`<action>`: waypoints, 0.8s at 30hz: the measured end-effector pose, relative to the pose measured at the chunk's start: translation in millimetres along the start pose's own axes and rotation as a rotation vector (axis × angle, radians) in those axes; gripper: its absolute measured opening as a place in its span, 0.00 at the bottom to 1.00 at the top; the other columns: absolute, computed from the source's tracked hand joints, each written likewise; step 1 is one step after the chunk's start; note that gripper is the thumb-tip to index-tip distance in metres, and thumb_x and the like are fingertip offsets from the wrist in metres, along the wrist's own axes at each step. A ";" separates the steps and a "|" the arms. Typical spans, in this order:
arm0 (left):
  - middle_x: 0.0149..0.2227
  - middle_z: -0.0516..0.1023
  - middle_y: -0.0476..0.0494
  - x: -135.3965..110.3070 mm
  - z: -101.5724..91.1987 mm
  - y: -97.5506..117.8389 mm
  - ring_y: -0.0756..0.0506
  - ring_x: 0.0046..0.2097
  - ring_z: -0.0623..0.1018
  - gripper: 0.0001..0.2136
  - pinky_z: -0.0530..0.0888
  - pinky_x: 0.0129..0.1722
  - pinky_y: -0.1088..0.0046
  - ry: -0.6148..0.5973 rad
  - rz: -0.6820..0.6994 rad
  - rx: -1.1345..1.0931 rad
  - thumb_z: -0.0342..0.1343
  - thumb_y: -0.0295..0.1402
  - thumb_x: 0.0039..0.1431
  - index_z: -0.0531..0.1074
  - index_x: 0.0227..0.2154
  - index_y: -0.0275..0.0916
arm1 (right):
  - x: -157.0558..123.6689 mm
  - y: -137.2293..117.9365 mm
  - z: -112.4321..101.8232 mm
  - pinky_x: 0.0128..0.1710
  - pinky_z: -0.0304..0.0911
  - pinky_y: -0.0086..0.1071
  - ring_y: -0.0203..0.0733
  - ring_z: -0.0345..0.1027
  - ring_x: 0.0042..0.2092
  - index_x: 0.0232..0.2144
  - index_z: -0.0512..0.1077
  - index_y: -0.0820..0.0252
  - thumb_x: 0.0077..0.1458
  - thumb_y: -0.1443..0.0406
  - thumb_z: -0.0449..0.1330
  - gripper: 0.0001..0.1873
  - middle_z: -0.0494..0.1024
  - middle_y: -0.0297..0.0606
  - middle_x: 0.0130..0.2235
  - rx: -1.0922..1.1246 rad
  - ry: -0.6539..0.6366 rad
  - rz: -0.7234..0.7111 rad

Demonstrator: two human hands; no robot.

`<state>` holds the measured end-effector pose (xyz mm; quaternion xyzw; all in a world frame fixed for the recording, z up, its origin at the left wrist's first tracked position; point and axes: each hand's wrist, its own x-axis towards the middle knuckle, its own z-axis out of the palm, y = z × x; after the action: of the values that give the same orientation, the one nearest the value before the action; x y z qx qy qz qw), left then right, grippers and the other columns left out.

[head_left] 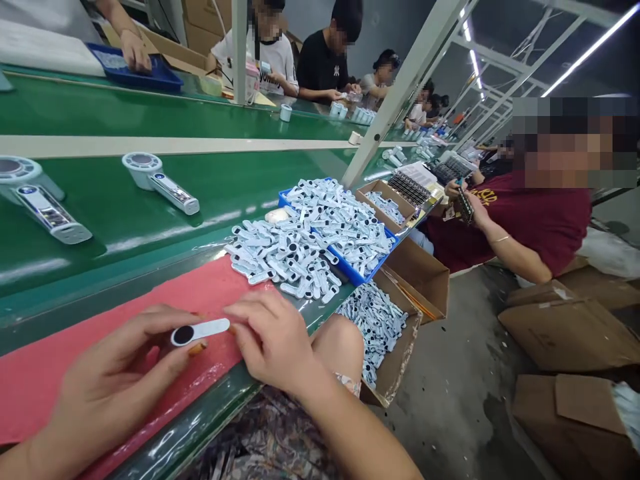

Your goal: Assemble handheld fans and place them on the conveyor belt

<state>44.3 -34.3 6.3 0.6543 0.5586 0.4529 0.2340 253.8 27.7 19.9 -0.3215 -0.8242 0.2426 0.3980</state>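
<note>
Between my two hands is a small pale-blue plastic piece (210, 329), long and narrow with a round black spot at its wider left end. My left hand (135, 360) pinches that wider end between thumb and a finger. At the narrow right end, the fingertips of my right hand (273, 337) are closed on the piece too. Both hands are over a pink sheet (190, 293) on the bench edge. Just beyond my right hand lies a loose heap of similar pale-blue pieces (280, 257).
A blue tray (357, 273) heaped with such pieces stands behind the pile. Below it, a cardboard box (395, 373) holds more. Pale-blue handheld devices (165, 183) lie on the green belt (250, 177). A co-worker in a maroon shirt (520, 220) sits at right; others work opposite.
</note>
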 end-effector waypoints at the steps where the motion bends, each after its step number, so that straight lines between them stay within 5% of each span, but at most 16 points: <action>1: 0.43 0.78 0.51 -1.8 0.6 -4.3 0.47 0.45 0.78 0.10 0.76 0.45 0.77 0.019 -0.029 -0.004 0.60 0.37 0.64 0.74 0.47 0.50 | 10.9 2.7 -2.3 0.53 0.68 0.39 0.44 0.71 0.51 0.49 0.74 0.54 0.70 0.63 0.53 0.12 0.80 0.39 0.49 -0.102 -0.007 -0.044; 6: 0.45 0.79 0.50 -1.0 3.3 -12.8 0.46 0.43 0.79 0.10 0.78 0.42 0.77 -0.018 -0.028 -0.017 0.60 0.38 0.65 0.74 0.49 0.52 | 65.8 30.3 1.0 0.68 0.51 0.56 0.55 0.52 0.69 0.55 0.72 0.58 0.69 0.61 0.57 0.15 0.72 0.42 0.62 -0.576 -0.124 -0.147; 11: 0.43 0.81 0.50 6.8 1.9 -6.7 0.46 0.41 0.81 0.10 0.79 0.37 0.77 -0.129 0.021 -0.011 0.59 0.38 0.65 0.74 0.49 0.54 | 82.5 52.3 2.4 0.68 0.42 0.68 0.61 0.48 0.70 0.54 0.73 0.54 0.68 0.57 0.60 0.15 0.76 0.44 0.57 -0.731 -0.216 -0.110; 16: 0.43 0.80 0.48 11.0 3.0 -3.1 0.48 0.39 0.80 0.11 0.77 0.35 0.77 -0.258 0.051 -0.059 0.57 0.36 0.67 0.73 0.50 0.52 | 65.5 59.2 -17.3 0.69 0.40 0.65 0.56 0.54 0.69 0.44 0.75 0.54 0.67 0.58 0.62 0.07 0.77 0.41 0.55 -0.718 -0.098 -0.033; 24: 0.38 0.78 0.47 8.1 12.1 6.4 0.48 0.35 0.77 0.09 0.71 0.31 0.75 -0.253 0.021 -0.142 0.51 0.35 0.71 0.74 0.48 0.47 | 43.7 82.9 -45.0 0.66 0.49 0.58 0.56 0.61 0.65 0.44 0.75 0.55 0.66 0.60 0.62 0.07 0.78 0.41 0.54 -0.678 0.194 0.077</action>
<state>57.7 -26.0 8.4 0.6937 0.4842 0.4077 0.3436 297.5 121.8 12.9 -0.4878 -0.8035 -0.0618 0.3356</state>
